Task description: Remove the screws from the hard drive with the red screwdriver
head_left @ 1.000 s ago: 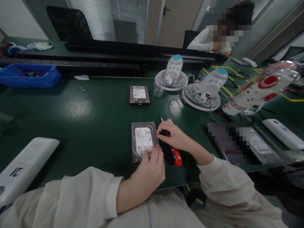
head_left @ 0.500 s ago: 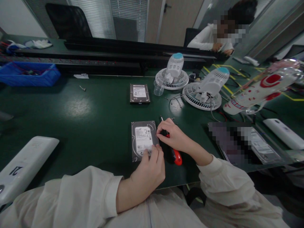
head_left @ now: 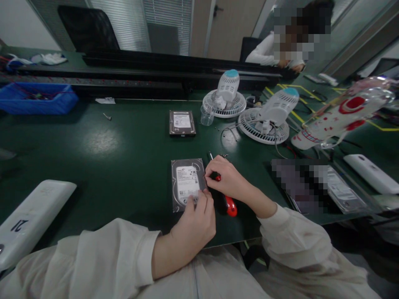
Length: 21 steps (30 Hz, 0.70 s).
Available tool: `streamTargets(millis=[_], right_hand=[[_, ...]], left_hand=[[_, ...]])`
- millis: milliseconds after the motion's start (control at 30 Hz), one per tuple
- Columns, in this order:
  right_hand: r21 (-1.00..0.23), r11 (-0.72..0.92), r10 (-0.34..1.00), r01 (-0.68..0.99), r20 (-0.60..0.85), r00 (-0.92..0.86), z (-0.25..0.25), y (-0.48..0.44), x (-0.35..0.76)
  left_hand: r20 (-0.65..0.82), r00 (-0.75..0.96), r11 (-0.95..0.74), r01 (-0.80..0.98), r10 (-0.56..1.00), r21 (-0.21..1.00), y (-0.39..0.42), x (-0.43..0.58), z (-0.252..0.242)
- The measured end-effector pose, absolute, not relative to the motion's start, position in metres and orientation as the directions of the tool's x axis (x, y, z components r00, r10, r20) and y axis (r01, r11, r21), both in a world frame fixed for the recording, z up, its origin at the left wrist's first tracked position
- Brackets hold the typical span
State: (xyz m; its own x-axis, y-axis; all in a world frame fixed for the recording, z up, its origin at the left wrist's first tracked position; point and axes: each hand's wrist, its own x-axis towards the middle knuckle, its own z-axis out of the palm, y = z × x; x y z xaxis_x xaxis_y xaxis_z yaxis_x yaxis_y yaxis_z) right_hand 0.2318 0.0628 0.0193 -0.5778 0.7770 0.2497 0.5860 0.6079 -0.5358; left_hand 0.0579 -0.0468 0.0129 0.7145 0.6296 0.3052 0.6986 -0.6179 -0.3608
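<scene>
A silver hard drive (head_left: 187, 182) with a white label lies flat on the green table (head_left: 124, 158) in front of me. My left hand (head_left: 195, 222) rests on its near right corner, fingers curled and pinching the edge. My right hand (head_left: 226, 179) is beside the drive's right edge, fingers pinched together at the drive's side. Under that hand lies a screwdriver with a red and black handle (head_left: 230, 204); its metal tip (head_left: 210, 155) pokes out beyond the fingers. Whether the right fingers grip the screwdriver or a small part is hidden.
A second hard drive (head_left: 182, 123) lies farther back. Two white desk fans (head_left: 226, 95) (head_left: 271, 118) lie face down at the right, with a clear cup (head_left: 207, 117) beside them. A blue bin (head_left: 37, 97) sits far left. A white case (head_left: 31, 220) lies near left. Another person sits at the back right.
Almost nothing differs. My right hand has crept slightly toward the drive's edge, and the view has shifted a little.
</scene>
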Motion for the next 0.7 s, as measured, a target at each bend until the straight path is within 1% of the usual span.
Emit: streamTargets(millis=[167,333,600,700], right_hand=[[-0.535,0.634,0.754,0.558,0.27,-0.598,0.0223,0.0625,0.2334],[-0.571,0.632,0.75,0.524,0.278,-0.6,0.0254,0.0635,0.2339],[-0.618,0.552,0.811,0.56,0.241,-0.533,0.0261,0.0644,0.2326],[-0.625,0.529,0.823,0.574,0.212,-0.527,0.026,0.0651,0.2336]], left_hand=[[0.308,0.712,-0.615,0.701,0.631,-0.362,-0.0468,0.0581,0.0139],[0.289,0.716,-0.618,0.696,0.635,-0.365,-0.047,0.0581,0.0141],[0.309,0.719,-0.625,0.695,0.623,-0.355,-0.0466,0.0583,0.0149],[0.292,0.718,-0.628,0.695,0.631,-0.35,-0.0468,0.0584,0.0143]])
